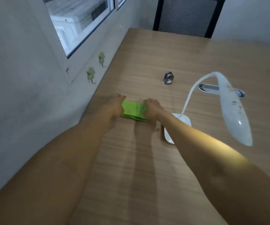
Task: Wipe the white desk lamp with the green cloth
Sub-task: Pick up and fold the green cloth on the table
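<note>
A folded green cloth (134, 109) lies on the wooden desk (147, 159) near the wall. My left hand (114, 104) grips its left edge and my right hand (152, 108) grips its right edge, holding it just at the desk surface. The white desk lamp (231, 109) stands to the right. Its square base (184, 120) is partly hidden behind my right forearm. A thin curved neck rises from the base to the long head, which shows dark specks of dirt.
A small metal clip-like object (168, 78) lies farther back on the desk. A shiny metal piece (208, 88) sits behind the lamp head. Two green flower-shaped hooks (91, 73) hang on the left wall under a window. A dark chair back (187, 15) stands at the far end.
</note>
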Demonstrator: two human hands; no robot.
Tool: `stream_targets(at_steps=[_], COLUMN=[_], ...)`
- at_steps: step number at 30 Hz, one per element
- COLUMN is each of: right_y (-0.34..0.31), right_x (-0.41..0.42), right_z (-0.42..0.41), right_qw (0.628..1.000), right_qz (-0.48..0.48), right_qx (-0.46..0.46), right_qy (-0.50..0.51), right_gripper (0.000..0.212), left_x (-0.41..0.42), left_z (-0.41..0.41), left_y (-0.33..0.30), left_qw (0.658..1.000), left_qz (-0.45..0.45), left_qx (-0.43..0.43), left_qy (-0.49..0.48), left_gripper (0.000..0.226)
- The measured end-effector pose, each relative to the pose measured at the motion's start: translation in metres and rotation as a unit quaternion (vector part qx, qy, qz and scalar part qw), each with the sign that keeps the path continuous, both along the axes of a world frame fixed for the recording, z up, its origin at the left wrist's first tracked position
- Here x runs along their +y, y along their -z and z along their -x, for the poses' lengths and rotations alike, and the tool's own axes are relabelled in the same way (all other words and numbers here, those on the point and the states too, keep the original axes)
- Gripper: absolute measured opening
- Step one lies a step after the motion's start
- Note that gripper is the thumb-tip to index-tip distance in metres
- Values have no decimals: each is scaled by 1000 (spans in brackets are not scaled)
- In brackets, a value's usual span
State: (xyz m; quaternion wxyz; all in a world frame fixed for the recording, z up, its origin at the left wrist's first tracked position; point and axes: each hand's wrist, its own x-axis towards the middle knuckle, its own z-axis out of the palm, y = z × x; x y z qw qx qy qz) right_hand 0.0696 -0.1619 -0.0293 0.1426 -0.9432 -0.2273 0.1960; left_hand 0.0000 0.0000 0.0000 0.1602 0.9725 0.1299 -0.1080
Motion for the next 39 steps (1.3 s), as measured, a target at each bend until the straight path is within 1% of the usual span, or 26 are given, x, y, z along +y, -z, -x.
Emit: stream_targets(at_steps=[3, 6, 7, 9, 11, 12, 14, 17, 18, 20, 22, 23, 24, 25, 27, 28, 29, 30, 32, 33, 35, 37, 39], right_y=[-1, -3, -5, -7, -9, -11, -15, -26, -28, -31, -33, -33, -33, -33, -32, -31, -30, -31, -30, -28, -24, -24, -25], right_x=[0, -5, -6, -7, -6, -6, -7, -14, -19, -30, -42, -47, -53, -58, -67, -73, -80, -87, -99, -104, -114, -120, -126], right_z=[-1, 4, 5, 7, 11, 13, 20, 39, 47, 64, 80, 89, 96, 103, 114, 118, 122, 127, 135, 139, 144, 149, 154], right_qw=[1000, 1000, 1000, 999, 998, 998, 996, 987, 982, 963, 938, 924, 909, 889, 835, 806, 777, 744, 684, 652, 594, 549, 527], right_qz=[16, 11, 9, -1, -16, -32, -79, -149, -176, -241, -292, -315, -333, -355, -387, -399, -414, -435, -473, -499, -549, -585, -598], right_qx=[16, 12, 1, -33, -59, -59, -43, -38, -21, 49, 109, 132, 152, 175, 237, 267, 296, 324, 369, 385, 400, 411, 421], right_qy=[3, 14, 15, 17, 17, 17, 24, 50, 69, 111, 149, 171, 199, 230, 311, 345, 371, 389, 415, 422, 431, 432, 433], right_gripper=[68, 68, 68, 68, 66, 62, 47, 21, 15, 11, 8, 7, 11, 19, 35, 43, 45, 39, 15, 10, 9, 11, 13], left_x=[4, 7, 8, 10, 11, 10, 10, 10, 8, 6, 1, -2, -6, -11, -22, -29, -35, -41, -50, -56, -66, -76, -86], left_z=[-7, -10, -10, -8, -4, -1, 6, 23, 32, 52, 69, 77, 84, 90, 101, 107, 112, 116, 120, 121, 124, 125, 126], left_y=[2, 3, 3, 1, -3, -8, -16, -24, -26, -29, -31, -32, -30, -28, -24, -23, -23, -23, -23, -24, -25, -26, -28], left_qw=[999, 996, 996, 999, 1000, 999, 999, 998, 997, 994, 991, 987, 979, 967, 932, 916, 909, 903, 902, 903, 897, 890, 881], left_qz=[-3, 34, 35, 10, -20, -37, -40, 24, 49, 93, 125, 146, 182, 226, 323, 359, 372, 385, 389, 388, 402, 415, 431], left_qx=[51, 84, 81, 44, 9, 2, -11, -31, -37, -33, -17, -4, 11, 26, 64, 80, 93, 99, 105, 106, 108, 110, 116], left_qy=[9, -8, -16, -21, -15, -12, -16, -48, -51, -46, -53, -73, -94, -117, -154, -162, -163, -164, -155, -149, -148, -154, -158], left_gripper=[80, 81, 81, 78, 69, 63, 52, 38, 33, 23, 16, 9, 4, 11, 19, 16, 12, 9, 14, 12, 5, 6, 8])
